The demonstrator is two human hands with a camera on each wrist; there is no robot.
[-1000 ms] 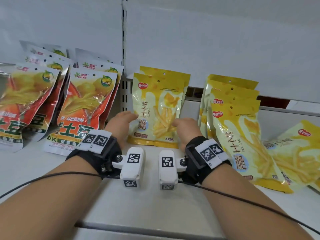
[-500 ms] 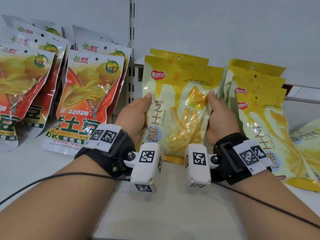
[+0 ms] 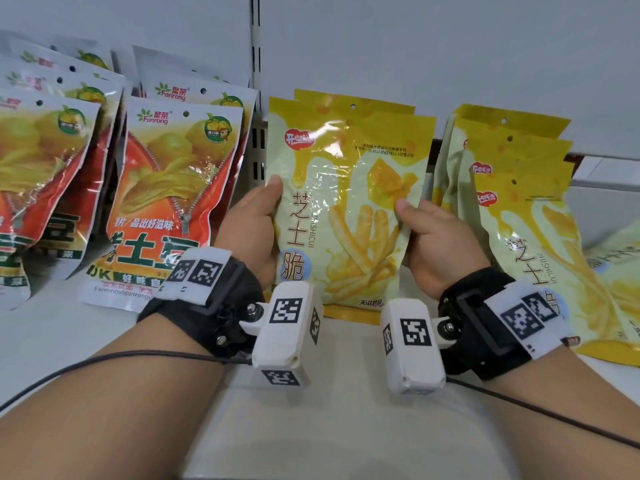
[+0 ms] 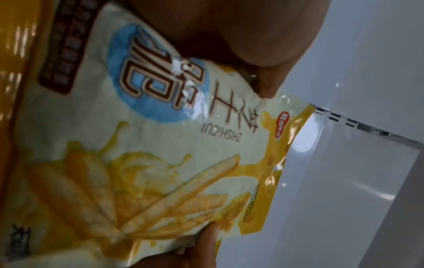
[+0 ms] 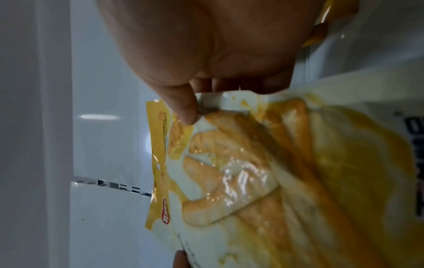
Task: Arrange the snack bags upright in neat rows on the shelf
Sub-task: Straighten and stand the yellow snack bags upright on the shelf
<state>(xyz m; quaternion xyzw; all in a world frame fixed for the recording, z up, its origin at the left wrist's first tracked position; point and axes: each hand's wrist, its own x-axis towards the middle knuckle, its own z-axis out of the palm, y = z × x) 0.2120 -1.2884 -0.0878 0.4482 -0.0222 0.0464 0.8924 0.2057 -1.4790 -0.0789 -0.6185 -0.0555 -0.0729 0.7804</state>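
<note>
Yellow bag (image 3: 346,209) pinched at both edges by left hand (image 3: 254,233) and right hand (image 3: 438,244) — may slump forward off rear bag (image 3: 353,103) once released.

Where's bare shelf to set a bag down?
Bare shelf runs along the front edge, before all rows. The back is crowded: red bags left, held yellow bag between left hand and right hand, yellow row right.

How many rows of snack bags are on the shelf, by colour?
Red-orange rows: 2
Yellow rows: 2
Total: 4 rows
The left hand and right hand hold the front bag of the middle yellow row. One loose yellow bag sits outside the rows at the far right.
</note>
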